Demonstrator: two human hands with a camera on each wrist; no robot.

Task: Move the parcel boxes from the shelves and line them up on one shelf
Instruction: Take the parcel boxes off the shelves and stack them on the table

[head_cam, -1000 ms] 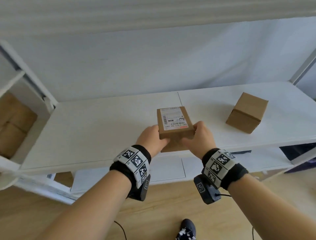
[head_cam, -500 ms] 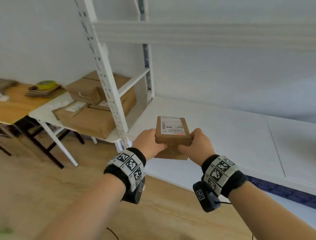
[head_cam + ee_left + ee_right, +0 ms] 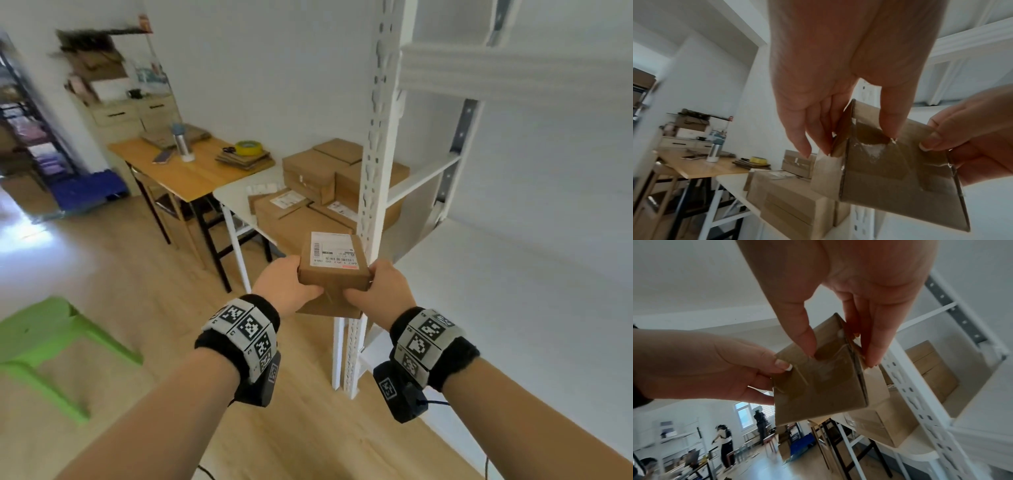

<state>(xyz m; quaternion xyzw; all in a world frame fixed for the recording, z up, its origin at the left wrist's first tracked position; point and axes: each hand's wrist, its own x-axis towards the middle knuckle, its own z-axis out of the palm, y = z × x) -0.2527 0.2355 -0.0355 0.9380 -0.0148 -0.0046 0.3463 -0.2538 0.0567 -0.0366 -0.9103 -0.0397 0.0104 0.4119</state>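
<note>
- 1 small parcel box (image 3: pixel 334 270) is in the air, label side up, in front of the white shelf upright (image 3: pixel 373 192) — it touches no shelf
- 2 hands hold it: the left hand (image 3: pixel 282 286) grips its left end, the right hand (image 3: pixel 378 291) its right end
- In the left wrist view the left hand's thumb (image 3: pixel 893 112) presses the taped near face of the box and the fingers (image 3: pixel 797 129) reach along the far side; the right wrist view shows the same pinch from the right hand's thumb (image 3: pixel 803 331) and fingers (image 3: pixel 873 344)
- 1 printed label (image 3: pixel 330 250) covers most of the box top
- The shelf board (image 3: pixel 513 291) to the right of the upright is white; the part in view carries no box
- To the left of the upright, the adjoining white shelf (image 3: pixel 233 195) carries a stack of parcel boxes (image 3: pixel 318 192) — at least 5 can be counted, 2 of them with white labels; those behind the upright are partly hidden
- 1 wooden table (image 3: pixel 178 171) stands beside that shelf and holds 1 metal bottle (image 3: pixel 181 144), 1 yellow tape roll (image 3: pixel 249 147) on a pile of flat cardboard, 1 pair of scissors and 1 phone
- 1 green stool (image 3: pixel 51 339) stands on the wood floor at the left
- The right wrist view shows 2 people standing in the far room
</note>
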